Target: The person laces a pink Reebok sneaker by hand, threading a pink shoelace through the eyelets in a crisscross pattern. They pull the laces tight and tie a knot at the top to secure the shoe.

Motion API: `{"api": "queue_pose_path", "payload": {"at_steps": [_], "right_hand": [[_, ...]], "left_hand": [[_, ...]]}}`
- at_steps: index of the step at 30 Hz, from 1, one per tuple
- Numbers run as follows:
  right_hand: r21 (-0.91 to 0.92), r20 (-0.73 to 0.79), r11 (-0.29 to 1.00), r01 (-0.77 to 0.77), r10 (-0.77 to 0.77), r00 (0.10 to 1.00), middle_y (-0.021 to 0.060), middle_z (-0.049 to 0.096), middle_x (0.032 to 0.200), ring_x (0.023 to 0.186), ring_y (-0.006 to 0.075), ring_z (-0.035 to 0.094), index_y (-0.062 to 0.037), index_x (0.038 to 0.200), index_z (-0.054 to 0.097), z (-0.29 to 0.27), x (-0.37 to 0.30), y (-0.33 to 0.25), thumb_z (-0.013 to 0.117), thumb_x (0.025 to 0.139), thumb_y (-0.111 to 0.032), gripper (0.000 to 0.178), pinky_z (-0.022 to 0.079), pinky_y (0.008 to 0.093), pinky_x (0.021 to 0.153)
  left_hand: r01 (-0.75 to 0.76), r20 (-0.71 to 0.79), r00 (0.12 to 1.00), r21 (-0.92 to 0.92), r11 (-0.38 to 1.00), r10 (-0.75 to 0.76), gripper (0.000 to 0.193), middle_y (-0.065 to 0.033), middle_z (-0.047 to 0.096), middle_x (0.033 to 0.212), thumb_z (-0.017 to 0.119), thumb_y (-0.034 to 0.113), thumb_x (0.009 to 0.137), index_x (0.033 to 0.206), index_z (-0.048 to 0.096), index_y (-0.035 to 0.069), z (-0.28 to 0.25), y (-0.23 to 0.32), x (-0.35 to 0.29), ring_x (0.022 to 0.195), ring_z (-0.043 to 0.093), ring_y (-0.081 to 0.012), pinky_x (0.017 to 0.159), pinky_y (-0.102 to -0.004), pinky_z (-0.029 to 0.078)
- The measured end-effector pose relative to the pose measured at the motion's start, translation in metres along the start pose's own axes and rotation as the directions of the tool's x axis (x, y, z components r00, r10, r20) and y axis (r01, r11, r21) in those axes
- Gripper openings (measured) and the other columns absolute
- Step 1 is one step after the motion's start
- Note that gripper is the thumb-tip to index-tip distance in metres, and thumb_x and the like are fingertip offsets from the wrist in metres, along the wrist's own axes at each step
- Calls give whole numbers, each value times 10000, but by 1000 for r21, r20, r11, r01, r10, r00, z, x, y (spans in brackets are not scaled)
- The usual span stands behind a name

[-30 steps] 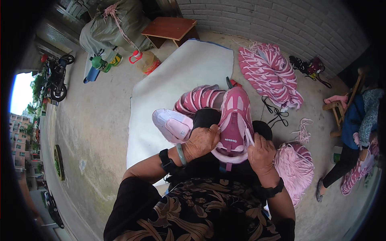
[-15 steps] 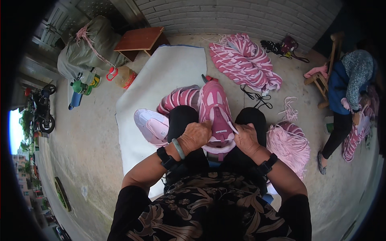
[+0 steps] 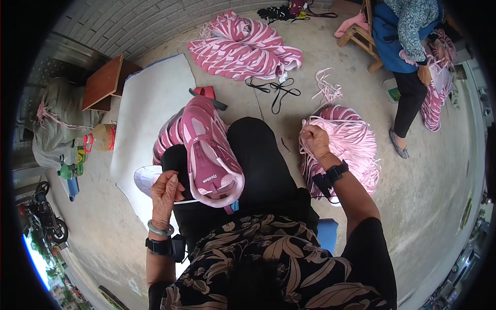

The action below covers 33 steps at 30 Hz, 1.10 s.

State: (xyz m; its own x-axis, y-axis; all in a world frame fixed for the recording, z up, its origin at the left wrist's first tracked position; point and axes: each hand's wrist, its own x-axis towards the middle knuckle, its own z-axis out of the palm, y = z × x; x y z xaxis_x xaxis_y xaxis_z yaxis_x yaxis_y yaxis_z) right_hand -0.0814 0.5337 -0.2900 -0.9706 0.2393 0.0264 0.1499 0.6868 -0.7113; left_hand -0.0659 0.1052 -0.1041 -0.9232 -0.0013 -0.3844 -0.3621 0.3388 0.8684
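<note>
Shoe upper [image 3: 211, 155], pink, sits between the thighs, against the left one, its opening toward the body. Left hand [image 3: 166, 188] is just beside it, thumb and fingers drawn in; cannot tell if they pinch the pale strip [image 3: 187, 202] running from near the hand toward the shoe opening. Right hand [image 3: 315, 139] is at the edge of the pink lace bundle [image 3: 351, 144], fingers curled; cannot tell if they grip a lace. Pink shoe pile [image 3: 248, 49] on concrete beyond the knees.
</note>
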Motion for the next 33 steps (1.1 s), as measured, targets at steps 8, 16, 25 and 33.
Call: {"api": "queue_pose_path", "payload": {"at_steps": [8,16,25,33], "right_hand": [[-461,138,886,-48,125,983,142,591,913,874,310,581,-142,845,627,18,12,62,560,758,-160,112,468,416,735],[-615,167,788,15,111,980,130,596,890,860,317,581,-143,908,619,37,12,95,491,828,-267,195,442,454,711],[-534,49,832,-149,206,977,137,609,860,839,321,589,-81,890,551,23,10,76,481,835,-201,149,430,437,708],[495,332,855,-156,-20,943,89,536,653,574,176,547,-39,887,495,-22,54,-56,442,782,-21,119,438,314,537]], "left_hand": [[115,-99,987,-105,988,-125,175,-4,561,607,545,210,893,922,586,42,-6,-8,5,445,460,-48,419,-168,369],[142,-117,981,-105,984,-154,141,14,525,566,554,203,891,861,558,65,-1,-12,15,398,400,-31,384,-155,317],[89,-137,985,-111,990,-104,121,28,515,575,546,184,895,855,563,71,-2,-19,12,409,380,-18,391,-153,305],[-11,7,1000,-128,992,12,128,11,568,672,560,157,884,951,564,48,8,20,14,450,431,-28,418,-156,343]]}}
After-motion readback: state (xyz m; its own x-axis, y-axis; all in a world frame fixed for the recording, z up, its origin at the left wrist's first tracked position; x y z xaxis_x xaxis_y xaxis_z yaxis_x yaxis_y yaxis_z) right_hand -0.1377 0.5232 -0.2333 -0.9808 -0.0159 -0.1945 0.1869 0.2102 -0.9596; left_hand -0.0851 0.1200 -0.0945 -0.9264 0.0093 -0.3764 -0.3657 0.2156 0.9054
